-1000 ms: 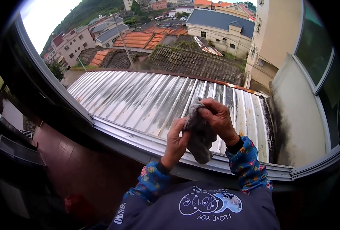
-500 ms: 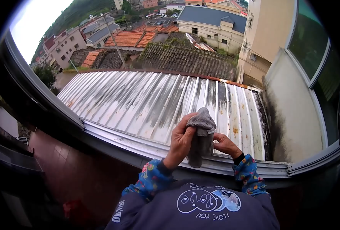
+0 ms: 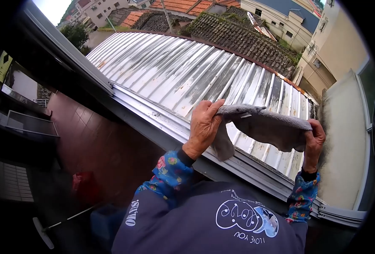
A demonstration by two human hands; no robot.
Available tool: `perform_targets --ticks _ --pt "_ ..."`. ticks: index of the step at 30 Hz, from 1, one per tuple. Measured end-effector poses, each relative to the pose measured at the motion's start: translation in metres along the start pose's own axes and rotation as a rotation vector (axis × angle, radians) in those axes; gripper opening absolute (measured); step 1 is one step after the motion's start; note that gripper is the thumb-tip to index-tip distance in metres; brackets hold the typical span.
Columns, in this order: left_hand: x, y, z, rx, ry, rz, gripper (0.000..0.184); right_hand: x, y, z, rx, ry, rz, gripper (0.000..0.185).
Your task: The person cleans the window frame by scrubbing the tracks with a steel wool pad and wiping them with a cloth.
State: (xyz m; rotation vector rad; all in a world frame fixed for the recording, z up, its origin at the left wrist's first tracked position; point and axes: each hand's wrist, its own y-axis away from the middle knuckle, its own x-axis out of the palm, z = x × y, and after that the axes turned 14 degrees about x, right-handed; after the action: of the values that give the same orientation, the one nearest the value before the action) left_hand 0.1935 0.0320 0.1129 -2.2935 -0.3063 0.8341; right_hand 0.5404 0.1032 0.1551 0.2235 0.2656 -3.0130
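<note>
A grey cloth (image 3: 272, 127) is stretched sideways between my two hands, above the window sill track. My left hand (image 3: 204, 125) pinches its left end between thumb and fingers, and a loose flap of the cloth dangles below that grip. At the other end, my right hand (image 3: 314, 142) has its fingers closed on the cloth's corner. The upper edge looks rolled or folded over. Beneath the cloth runs the silver window track (image 3: 166, 116), partly covered by it.
Outside lies a corrugated metal roof (image 3: 153, 70) with dark stains and rust. A stained wall (image 3: 344, 139) and window frame stand at the right. Indoors at lower left are a reddish tiled floor (image 3: 81, 122), a red bag (image 3: 86, 186), a blue bucket (image 3: 107, 220) and a long-handled squeegee-like tool (image 3: 43, 233).
The bunched cloth has been spread out as my right hand moved away to the right. My view has turned and tilted, showing more of the floor at the left.
</note>
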Motion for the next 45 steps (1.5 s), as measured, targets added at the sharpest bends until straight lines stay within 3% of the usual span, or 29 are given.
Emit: perform_targets --ticks 2,5,10,14,18,22,25,26,28,31,32,35,36,41,45 --pt "-0.020 -0.010 0.002 -0.093 0.050 -0.006 0.029 0.011 -0.005 0.023 -0.088 0.063 0.067 0.010" --pt "-0.044 -0.018 0.021 -0.113 -0.017 0.035 0.028 0.051 -0.014 0.044 0.050 0.076 0.165 0.015" --pt "-0.107 -0.037 0.056 -0.013 -0.227 -0.090 0.029 0.106 -0.026 0.081 0.018 0.045 0.362 0.014" --pt "-0.210 -0.082 0.097 0.222 -0.469 -0.078 0.034 0.183 -0.058 0.105 -0.053 0.070 0.572 0.010" --pt "-0.267 -0.095 0.141 0.193 -0.578 -0.022 0.035 0.264 -0.075 0.097 -0.211 0.076 0.664 0.015" --pt "-0.269 -0.043 0.189 0.034 -0.559 0.086 0.030 0.328 -0.067 0.034 -0.314 0.177 0.718 0.016" --pt "-0.264 0.035 0.241 -0.118 -0.510 0.530 0.031 0.344 -0.037 -0.020 -0.235 0.398 0.844 0.014" --pt "-0.254 0.048 0.232 -0.051 -0.563 0.575 0.031 0.345 -0.027 -0.035 -0.190 0.446 0.902 0.015" --pt "-0.262 0.044 0.225 -0.241 -0.413 0.557 0.032 0.343 -0.013 -0.048 -0.228 0.449 0.985 0.016" --pt "-0.272 0.040 0.243 -0.567 -0.245 0.302 0.035 0.337 -0.010 -0.046 -0.182 0.428 1.020 0.016" --pt "-0.267 0.038 0.250 -0.506 -0.313 0.257 0.031 0.339 -0.013 -0.045 -0.172 0.411 1.018 0.016" --pt "-0.244 0.029 0.258 -0.134 -0.822 0.458 0.018 0.340 -0.017 -0.049 -0.177 0.426 1.018 0.017" --pt "-0.236 0.028 0.255 -0.186 -0.964 0.545 0.023 0.338 -0.018 -0.047 -0.160 0.422 1.019 0.017" --pt "-0.227 0.043 0.292 -0.144 -1.005 0.485 0.025 0.331 -0.022 -0.049 -0.151 0.349 0.886 0.018" --pt "-0.234 0.044 0.304 -0.233 -0.795 0.545 0.019 0.328 -0.025 -0.047 -0.134 0.336 0.835 0.017"
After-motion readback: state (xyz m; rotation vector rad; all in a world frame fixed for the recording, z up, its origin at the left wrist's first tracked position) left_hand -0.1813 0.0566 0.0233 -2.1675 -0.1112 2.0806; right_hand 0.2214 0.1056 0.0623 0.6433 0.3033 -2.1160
